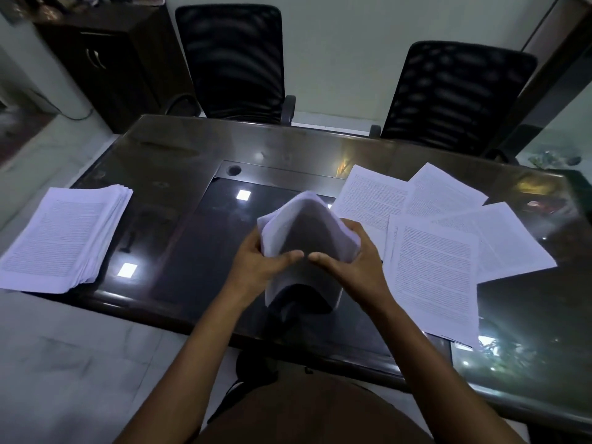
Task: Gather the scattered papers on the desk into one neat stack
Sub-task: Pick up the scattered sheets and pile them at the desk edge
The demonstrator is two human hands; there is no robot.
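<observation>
Inspector: Position of the gathered papers?

Clerk: Found a bundle of papers point(307, 225) raised over the middle of the desk point(179, 145), bowed upward into an arch. Cannot tell whether the near edge touches the glass.

Inspector: Progress?

Clerk: Judged partway. Logged one thick stack point(67, 238) lying at the left end of the desk, edges slightly fanned, well apart from the bundle. Logged several loose sheets point(432, 270) overlapping at odd angles on the right side, one reaching the near edge. Left to do, by estimate: squaring the bundle, collecting the loose sheets, merging everything with the stack.

Inspector: Grip?

Clerk: Recorded the left hand point(256, 267) clasping the bundle's left side, fingers wrapped behind, thumb laid across the front. Recorded the right hand point(355, 264) clasping the right side likewise, thumb pointing inward. Saw the thumb tips nearly meeting at the centre. Saw both forearms reaching up from below, converging on the bundle.

Inspector: Surroundings?

Clerk: Noted a black mesh chair point(234, 59) and a second chair point(455, 97) beyond the far edge of the desk, plus a dark cabinet point(105, 59) at far left.
</observation>
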